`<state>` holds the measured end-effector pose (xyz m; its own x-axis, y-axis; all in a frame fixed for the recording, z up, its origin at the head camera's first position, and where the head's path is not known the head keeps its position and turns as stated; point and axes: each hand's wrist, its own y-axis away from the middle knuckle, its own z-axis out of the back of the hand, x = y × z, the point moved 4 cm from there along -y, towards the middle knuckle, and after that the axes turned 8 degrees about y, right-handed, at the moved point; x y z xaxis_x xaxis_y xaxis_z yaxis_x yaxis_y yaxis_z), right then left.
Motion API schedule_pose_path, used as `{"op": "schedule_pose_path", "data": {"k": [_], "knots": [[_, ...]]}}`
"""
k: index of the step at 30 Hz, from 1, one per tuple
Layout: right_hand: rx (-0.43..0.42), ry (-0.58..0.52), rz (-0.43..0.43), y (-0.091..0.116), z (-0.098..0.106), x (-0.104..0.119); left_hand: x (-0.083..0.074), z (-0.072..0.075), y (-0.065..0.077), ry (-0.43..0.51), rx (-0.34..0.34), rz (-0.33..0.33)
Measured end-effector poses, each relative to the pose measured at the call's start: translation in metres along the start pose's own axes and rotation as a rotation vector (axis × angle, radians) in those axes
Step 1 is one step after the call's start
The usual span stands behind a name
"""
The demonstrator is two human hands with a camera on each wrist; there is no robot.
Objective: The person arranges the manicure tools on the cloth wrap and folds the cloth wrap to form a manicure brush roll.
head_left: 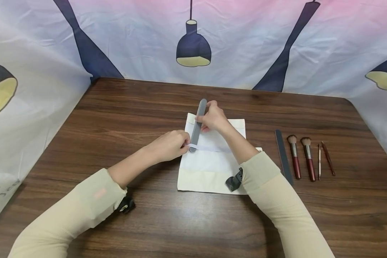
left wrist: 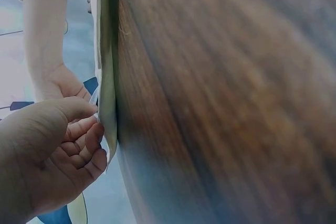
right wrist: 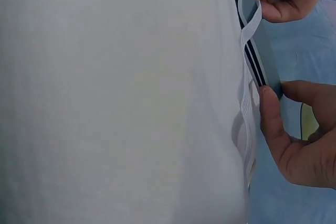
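My right hand [head_left: 214, 117] pinches a grey nail file [head_left: 196, 133] between thumb and fingers, partway along its length. The file's edge shows dark and light layers in the right wrist view. It slants over a cream and white cloth organizer [head_left: 196, 181] lying flat on the table. A white elastic band [head_left: 211, 148] runs across the cloth, and the file's near end passes beneath it. With thumb and forefinger, my left hand [head_left: 171, 146] pinches the band at the cloth's left edge, lifting it into a loop [right wrist: 253, 24] around the file's end.
Right of the cloth lie a dark grey nail file [head_left: 281, 152], two makeup brushes [head_left: 295, 163] [head_left: 309, 161] with red handles, and two thin tools, one pale [head_left: 319, 161] and one reddish brown [head_left: 328, 159]. A printed fabric backdrop [head_left: 142, 46] hangs behind the wooden table [head_left: 122, 111].
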<state>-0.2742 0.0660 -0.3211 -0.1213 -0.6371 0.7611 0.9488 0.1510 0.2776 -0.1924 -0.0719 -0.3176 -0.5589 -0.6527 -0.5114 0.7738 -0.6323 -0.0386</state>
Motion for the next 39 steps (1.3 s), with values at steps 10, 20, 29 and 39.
{"op": "schedule_pose_path", "data": {"k": [10,20,29,39], "knots": [[0.126,-0.015,-0.02,0.006,-0.009,0.0,-0.001,0.001,-0.001,0.005,0.01,0.004],[0.224,-0.005,-0.012,0.015,-0.015,-0.001,0.001,-0.001,0.0,0.026,0.011,0.013],[0.285,0.016,-0.031,0.018,-0.018,0.0,0.0,0.001,-0.001,0.005,-0.001,-0.002],[0.36,-0.053,0.025,0.019,-0.016,-0.007,0.001,0.0,-0.001,-0.007,0.012,-0.002]]}}
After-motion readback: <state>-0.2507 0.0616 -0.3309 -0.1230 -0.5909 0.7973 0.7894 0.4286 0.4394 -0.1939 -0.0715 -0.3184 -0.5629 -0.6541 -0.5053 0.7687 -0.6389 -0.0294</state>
